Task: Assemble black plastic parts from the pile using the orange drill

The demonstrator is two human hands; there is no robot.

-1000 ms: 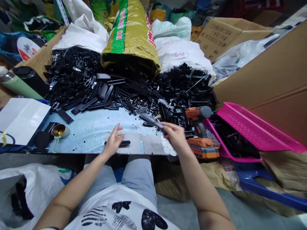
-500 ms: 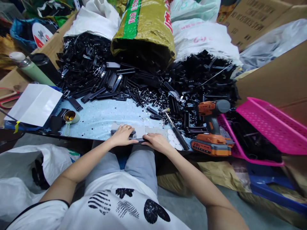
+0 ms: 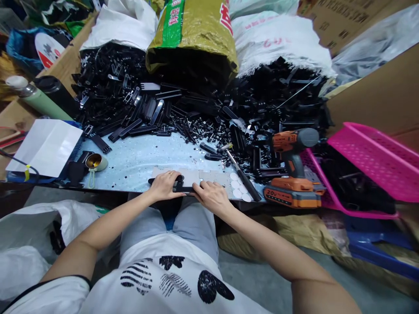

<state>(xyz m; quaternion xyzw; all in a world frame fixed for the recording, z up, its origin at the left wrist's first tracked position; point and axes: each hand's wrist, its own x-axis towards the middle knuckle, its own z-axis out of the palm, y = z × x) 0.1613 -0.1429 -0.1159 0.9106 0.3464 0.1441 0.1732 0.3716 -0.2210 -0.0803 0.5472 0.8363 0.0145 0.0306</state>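
Green bottle [image 3: 39, 102]: far left, lying tilted at the edge of the heap.
White sheet [image 3: 46, 146]: flat on the left end of the table, near the bottle.
Small brass cup [image 3: 94, 161]: on the pale blue table [image 3: 137, 161], just right of the sheet.
Left hand [image 3: 165, 185]: palm down at the table's near edge, fingers loosely curved over the left part of the black strip; ring on one finger. Cannot tell whether it pinches the strip or only presses it.
Black strip [image 3: 179, 189]: lies flat along the near edge, on a pale card, its middle showing between the two hands.
Heap of black parts [image 3: 183, 104]: spread across the back of the table, under a yellow sack [image 3: 193, 35].
Right hand [image 3: 212, 197]: fingers stretched out, tips laid on the strip's right end, not closed round it.
Hammer [image 3: 240, 174]: lying near the right hand, apart from it.
Orange drill [image 3: 291, 170]: upright on its battery, right of the hammer.
Pink basket [image 3: 369, 161]: far right, tilted.
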